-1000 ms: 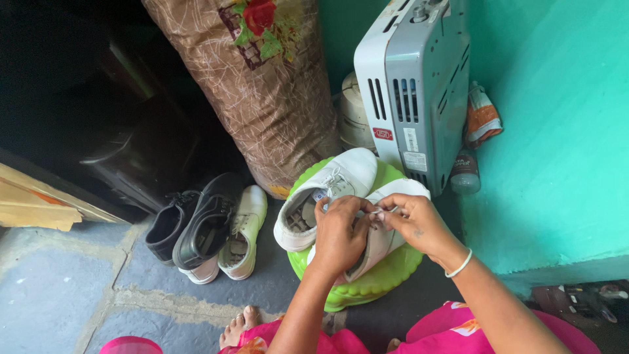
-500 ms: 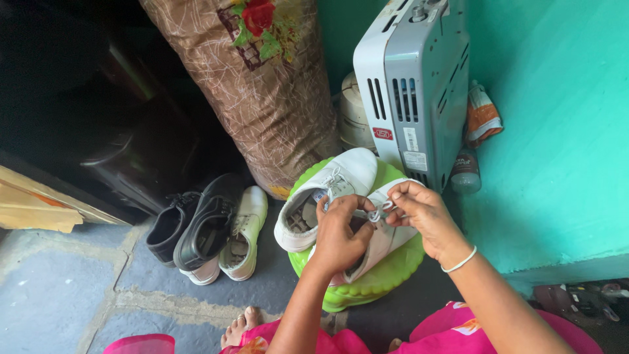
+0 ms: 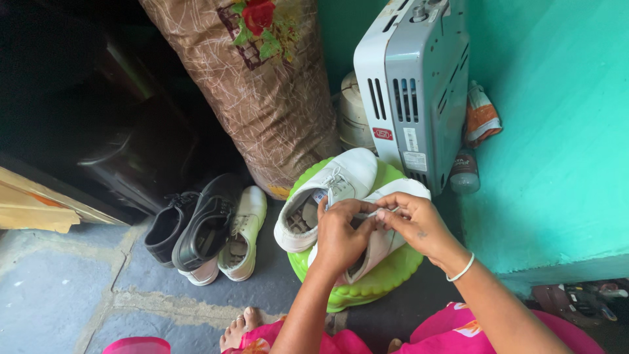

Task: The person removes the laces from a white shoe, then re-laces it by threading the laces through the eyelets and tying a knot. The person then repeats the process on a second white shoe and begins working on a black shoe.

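Note:
Two white lace-up shoes lie side by side on a bright green round stool (image 3: 383,278). The left white shoe (image 3: 331,187) lies untouched, its opening toward me. Both my hands work over the right white shoe (image 3: 386,239). My left hand (image 3: 341,236) pinches its white lace (image 3: 380,211) at the eyelets. My right hand (image 3: 416,226) grips the same lace from the right, fingertips almost touching the left hand. A white bangle sits on my right wrist.
Black shoes (image 3: 196,223) and a white shoe (image 3: 244,233) stand on the stone floor at left. A brown floral bolster (image 3: 262,92) leans behind. A grey metal appliance (image 3: 416,85) stands against the turquoise wall (image 3: 563,144). My bare foot (image 3: 239,328) shows below.
My right hand, lifted with a loop of lace half a second ago, has come back down and closed in against my left hand over the shoe.

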